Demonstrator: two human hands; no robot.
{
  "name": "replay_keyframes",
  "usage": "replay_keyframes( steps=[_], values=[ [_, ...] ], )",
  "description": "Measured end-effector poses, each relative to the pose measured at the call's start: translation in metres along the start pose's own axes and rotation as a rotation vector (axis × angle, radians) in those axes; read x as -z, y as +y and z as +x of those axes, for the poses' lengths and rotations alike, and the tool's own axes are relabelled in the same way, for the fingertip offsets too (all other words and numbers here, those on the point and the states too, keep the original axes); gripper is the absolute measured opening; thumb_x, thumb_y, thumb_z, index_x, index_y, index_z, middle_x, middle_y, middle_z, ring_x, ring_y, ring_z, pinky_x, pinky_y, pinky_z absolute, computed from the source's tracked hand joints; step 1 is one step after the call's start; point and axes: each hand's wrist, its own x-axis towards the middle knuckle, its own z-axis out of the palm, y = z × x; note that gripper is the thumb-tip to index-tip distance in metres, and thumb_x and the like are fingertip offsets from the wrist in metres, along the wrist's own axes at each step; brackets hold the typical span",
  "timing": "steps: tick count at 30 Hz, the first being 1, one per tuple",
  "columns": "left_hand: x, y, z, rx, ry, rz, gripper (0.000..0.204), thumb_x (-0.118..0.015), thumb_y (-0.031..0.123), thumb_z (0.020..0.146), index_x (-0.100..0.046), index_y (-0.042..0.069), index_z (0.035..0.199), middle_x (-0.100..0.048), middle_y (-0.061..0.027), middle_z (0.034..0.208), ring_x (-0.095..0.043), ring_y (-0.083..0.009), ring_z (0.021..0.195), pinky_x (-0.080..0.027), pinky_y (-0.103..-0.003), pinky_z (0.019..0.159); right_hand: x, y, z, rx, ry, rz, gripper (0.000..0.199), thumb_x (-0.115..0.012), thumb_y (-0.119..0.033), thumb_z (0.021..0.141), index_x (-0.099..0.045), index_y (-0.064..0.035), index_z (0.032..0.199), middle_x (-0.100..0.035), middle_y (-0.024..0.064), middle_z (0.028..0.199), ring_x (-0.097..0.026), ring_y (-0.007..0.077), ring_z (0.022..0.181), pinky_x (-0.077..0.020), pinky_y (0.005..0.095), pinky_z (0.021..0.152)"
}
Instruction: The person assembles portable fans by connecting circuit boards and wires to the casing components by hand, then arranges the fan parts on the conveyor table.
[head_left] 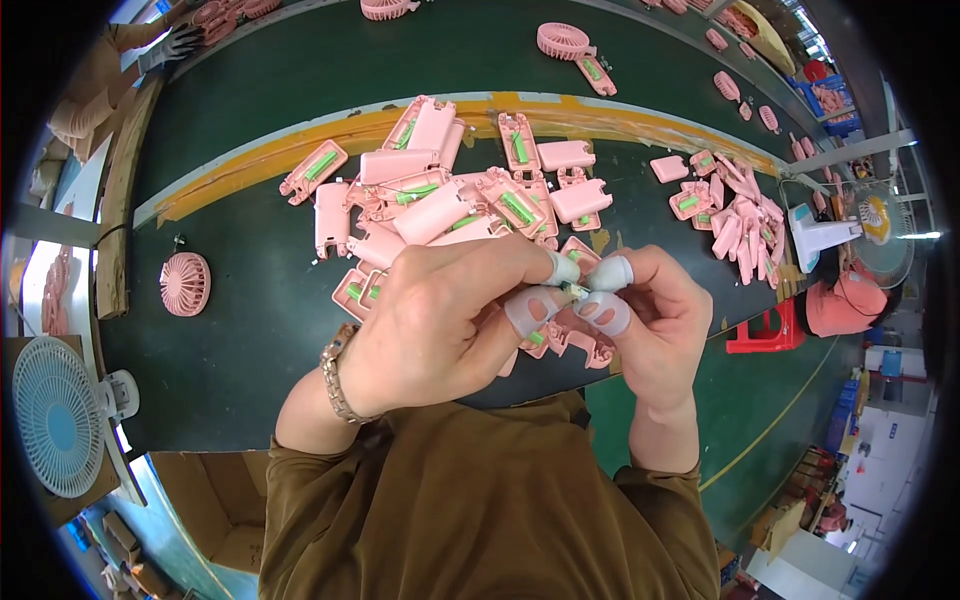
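Note:
My left hand (430, 310) and my right hand (660, 320) meet fingertip to fingertip above the near edge of the table. White cots cover the thumbs and forefingers. Between these pinched tips is a small pale part (575, 291), mostly hidden, perhaps a connector. Just beneath my hands lies a pink open housing (580, 340), partly covered by my fingers. Beyond them spreads a loose heap of pink handle shells (435, 215), several with green cells inside. A bracelet (335, 375) circles my left wrist.
A pink round fan head (185, 284) lies at the left of the table (240, 380). Another pile of pink shells (745, 220) is at the right. Past the yellow-taped ledge (350, 125) runs a green belt (420, 60) carrying fan parts. A co-worker's gloved hand (172, 48) shows far left.

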Motion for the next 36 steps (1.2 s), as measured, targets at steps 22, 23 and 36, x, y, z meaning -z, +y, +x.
replay_keyframes(
  steps=[22,23,36],
  values=[
    [0.005,-0.012,0.005,-0.197,0.021,0.139,0.012,-0.084,-0.002,0.097,-0.079,-0.001,0.108,-0.076,-0.0102,0.084,-0.074,-0.0277,0.068,-0.057,-0.038,0.061,0.006,0.000,0.026,-0.081,-0.189,0.062,0.018,-0.093,0.001,0.099,-0.084,0.0039,0.114,-0.087,0.0089,0.107,-0.080,0.0072,0.085,-0.0606,0.0237,0.068],
    [0.002,-0.012,0.005,-0.181,0.010,0.101,0.013,-0.084,-0.002,0.096,-0.080,-0.001,0.108,-0.076,-0.0105,0.084,-0.075,-0.0282,0.069,-0.057,-0.038,0.061,0.009,0.002,0.024,-0.081,-0.190,0.067,0.018,-0.093,0.001,0.099,-0.084,0.0039,0.114,-0.087,0.0089,0.107,-0.080,0.0072,0.085,-0.0606,0.0237,0.068],
    [0.004,-0.018,0.037,0.032,-0.124,0.299,0.015,-0.082,-0.002,0.098,-0.080,-0.003,0.113,-0.076,-0.0118,0.085,-0.075,-0.0265,0.072,-0.060,-0.038,0.070,0.027,0.056,0.059,-0.247,-0.249,0.239,0.023,-0.085,0.000,0.105,-0.081,0.0028,0.128,-0.083,0.0031,0.108,-0.076,0.0085,0.096,-0.0638,0.0282,0.085]
  ],
)
